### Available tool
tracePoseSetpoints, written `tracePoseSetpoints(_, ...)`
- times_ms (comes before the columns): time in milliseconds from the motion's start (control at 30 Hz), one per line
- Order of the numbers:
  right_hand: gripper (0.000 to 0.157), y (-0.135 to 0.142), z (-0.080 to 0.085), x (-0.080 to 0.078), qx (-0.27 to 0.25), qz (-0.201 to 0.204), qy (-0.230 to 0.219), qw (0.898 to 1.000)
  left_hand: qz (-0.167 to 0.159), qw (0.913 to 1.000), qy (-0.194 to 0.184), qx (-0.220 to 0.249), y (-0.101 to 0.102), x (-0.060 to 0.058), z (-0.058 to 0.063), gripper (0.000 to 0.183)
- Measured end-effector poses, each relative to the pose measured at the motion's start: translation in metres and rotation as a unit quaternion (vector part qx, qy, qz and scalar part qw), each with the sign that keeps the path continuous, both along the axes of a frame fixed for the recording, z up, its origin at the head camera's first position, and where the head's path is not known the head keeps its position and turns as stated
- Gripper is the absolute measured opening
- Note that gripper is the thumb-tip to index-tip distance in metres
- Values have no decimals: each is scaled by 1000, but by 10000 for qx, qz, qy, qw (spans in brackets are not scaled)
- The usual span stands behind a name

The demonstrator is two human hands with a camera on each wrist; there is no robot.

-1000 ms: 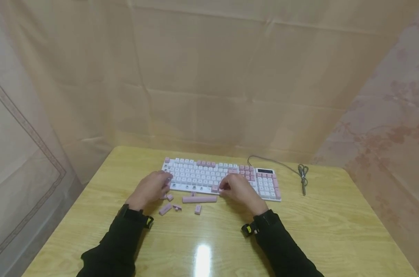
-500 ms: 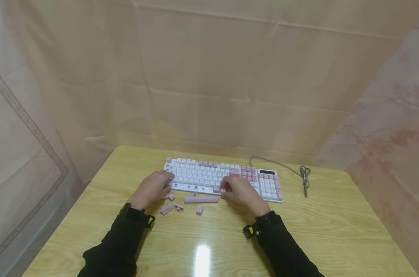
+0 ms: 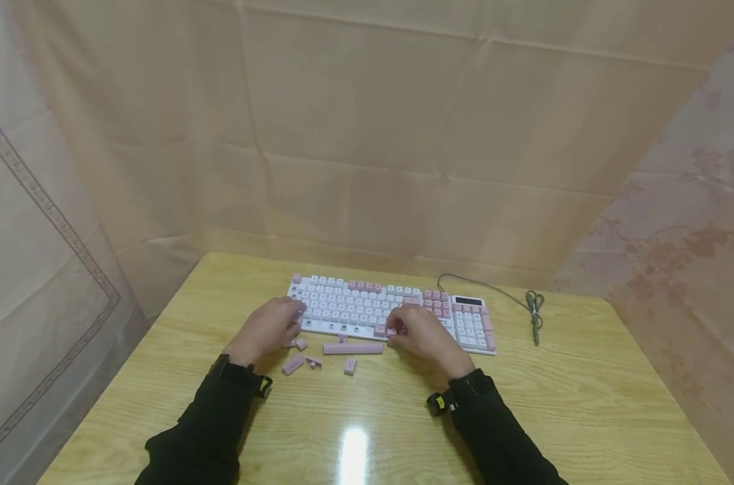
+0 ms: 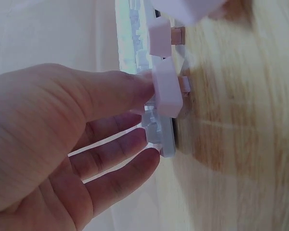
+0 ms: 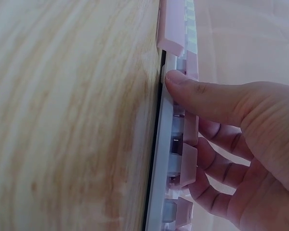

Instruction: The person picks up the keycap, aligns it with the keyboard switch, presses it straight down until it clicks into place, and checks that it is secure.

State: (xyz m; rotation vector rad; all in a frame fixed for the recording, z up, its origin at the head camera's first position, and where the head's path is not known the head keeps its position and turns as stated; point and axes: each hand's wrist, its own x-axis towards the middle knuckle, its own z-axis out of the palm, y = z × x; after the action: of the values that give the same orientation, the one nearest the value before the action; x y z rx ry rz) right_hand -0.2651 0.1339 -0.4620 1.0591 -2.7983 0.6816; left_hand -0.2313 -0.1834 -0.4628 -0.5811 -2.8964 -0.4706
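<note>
A white and pink computer keyboard [image 3: 343, 310] lies across the table, with bare switch spots along its front row. My left hand [image 3: 267, 327] holds its left end, the thumb low by the front corner and the other fingers bent at the side. At the front row, my right hand [image 3: 420, 333] has its thumb on the front edge [image 5: 166, 96] and its curled fingers over the keys. A pink keycap [image 3: 392, 332] shows right at those fingertips, beside another pink keycap [image 3: 380, 331]. The right index fingertip is hidden behind the thumb in the right wrist view.
Before the keyboard lie a long pink spacebar [image 3: 353, 349] and several loose pink keycaps, among them an upright one [image 3: 350, 366] and a longer one [image 3: 293, 364]. A bundled grey cable [image 3: 534, 313] sits at the right. Cloth hangs behind the wooden table [image 3: 555, 391].
The right fingers have shifted slightly, uncovering the pink keycap at their tips. The left hand keeps its place on the keyboard. The head view has moved a little.
</note>
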Motion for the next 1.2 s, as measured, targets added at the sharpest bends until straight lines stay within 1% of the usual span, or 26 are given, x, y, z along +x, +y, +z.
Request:
tracePoseSetpoints(167,16,0,1,0,13,2,-51,10000,-10,10000,-25,-21,0,1,2,34)
tracePoseSetpoints(333,16,0,3,0,62,14,-65,10000,-68,10000,-6,64,1,3,4,36)
tracePoseSetpoints(467,14,0,4,-1,21,151,232,9996,-128,9998,127,88,4,4,8,34)
tracePoseSetpoints(567,11,-1,4,-3,-52,367,485,9981,-164,9996,206,98,7,5,12,32)
tracePoseSetpoints(667,10,-2,5,-4,-106,607,600,9963,-296,9991,247,161,11,6,16,32)
tracePoseSetpoints(767,10,-3,6,-4,-176,896,648,9937,-427,9985,162,311,15,8,22,32)
tracePoseSetpoints(900,12,-3,6,-3,-196,1233,560,9906,-581,9973,24,459,21,11,28,31)
tracePoseSetpoints(1033,14,-2,5,-2,-109,1310,516,9900,-681,9968,-96,406,26,14,30,30)
tracePoseSetpoints(1200,15,-3,3,-1,-28,1424,555,9882,-1020,9922,-291,659,30,15,28,29)
